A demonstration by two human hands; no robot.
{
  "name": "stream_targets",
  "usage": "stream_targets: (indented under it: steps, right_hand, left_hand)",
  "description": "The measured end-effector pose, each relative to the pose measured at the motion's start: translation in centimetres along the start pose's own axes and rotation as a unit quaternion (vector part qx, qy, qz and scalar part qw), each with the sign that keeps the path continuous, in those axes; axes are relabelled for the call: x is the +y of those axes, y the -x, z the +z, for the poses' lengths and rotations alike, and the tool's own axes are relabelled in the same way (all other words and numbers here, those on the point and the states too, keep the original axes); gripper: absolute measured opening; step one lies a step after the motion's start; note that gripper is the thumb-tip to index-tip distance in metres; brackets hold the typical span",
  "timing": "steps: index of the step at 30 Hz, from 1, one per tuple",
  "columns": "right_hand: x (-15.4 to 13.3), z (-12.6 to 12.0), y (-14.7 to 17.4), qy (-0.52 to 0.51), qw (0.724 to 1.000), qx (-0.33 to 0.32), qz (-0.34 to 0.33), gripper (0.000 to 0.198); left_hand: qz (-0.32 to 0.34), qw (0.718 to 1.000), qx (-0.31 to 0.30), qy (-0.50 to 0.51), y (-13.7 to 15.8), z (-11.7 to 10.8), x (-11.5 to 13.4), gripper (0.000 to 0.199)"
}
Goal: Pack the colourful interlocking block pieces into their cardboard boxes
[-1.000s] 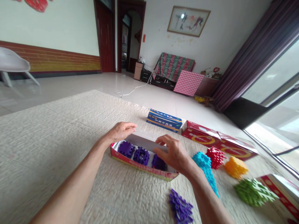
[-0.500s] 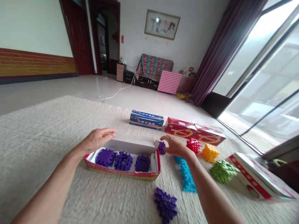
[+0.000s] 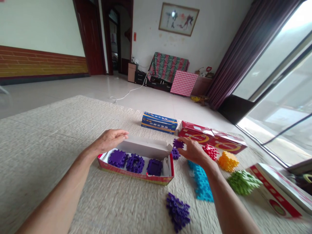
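Note:
My right hand (image 3: 193, 150) pinches a flat purple interlocking block (image 3: 178, 143) just beyond the right end of an open cardboard box (image 3: 134, 177). A second purple block (image 3: 175, 154) lies below it, beside the box. Inside the box rest purple blocks (image 3: 154, 167) in a white lining. My left hand (image 3: 112, 139) is over the box's back left corner, fingers stretched out and holding nothing; whether it touches the raised lid flap (image 3: 148, 145) I cannot tell. In front of the box sits a pile of purple blocks (image 3: 178, 213).
Blue blocks (image 3: 203, 183) lie under my right forearm. Red blocks (image 3: 211, 152), yellow blocks (image 3: 228, 161) and green blocks (image 3: 243, 182) sit farther right. A blue box (image 3: 159, 123) and red boxes (image 3: 209, 136) stand behind; a white-and-red box (image 3: 280, 191) is at the right edge.
A purple block now shows in my right hand, raised above the one beside the box. The view has shifted, so everything appears farther right. My left hand stays by the box's back left corner.

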State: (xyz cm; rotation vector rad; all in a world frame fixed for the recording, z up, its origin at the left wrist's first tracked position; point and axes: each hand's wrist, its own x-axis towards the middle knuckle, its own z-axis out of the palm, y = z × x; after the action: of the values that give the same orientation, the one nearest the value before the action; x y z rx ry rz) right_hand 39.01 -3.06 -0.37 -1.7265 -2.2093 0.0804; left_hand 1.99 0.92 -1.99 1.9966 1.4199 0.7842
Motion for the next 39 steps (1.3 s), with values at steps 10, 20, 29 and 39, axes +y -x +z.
stream_targets:
  steps: [10, 20, 29, 39]
  right_hand:
    - [-10.1, -1.5, 3.7, -0.124, 0.985, -0.03, -0.119, 0.034]
    - [-10.5, 0.0, 3.4, -0.074, 0.992, -0.074, -0.076, 0.032]
    - [-6.6, -2.4, 2.4, -0.082, 0.993, 0.063, -0.053, 0.02]
    - [-0.7, 0.1, 0.7, 0.015, 0.994, -0.104, -0.01, 0.05]
  left_hand:
    - [0.016, 1.0, -0.003, -0.017, 0.3, -0.2, 0.4, 0.041]
    - [0.017, 1.0, -0.008, -0.014, 0.2, -0.2, 0.0, 0.042]
    - [0.015, 1.0, -0.007, -0.015, 0.0, 0.0, -0.2, 0.041]
    - [0.005, 1.0, -0.017, 0.0, -0.6, 0.2, -1.7, 0.046]
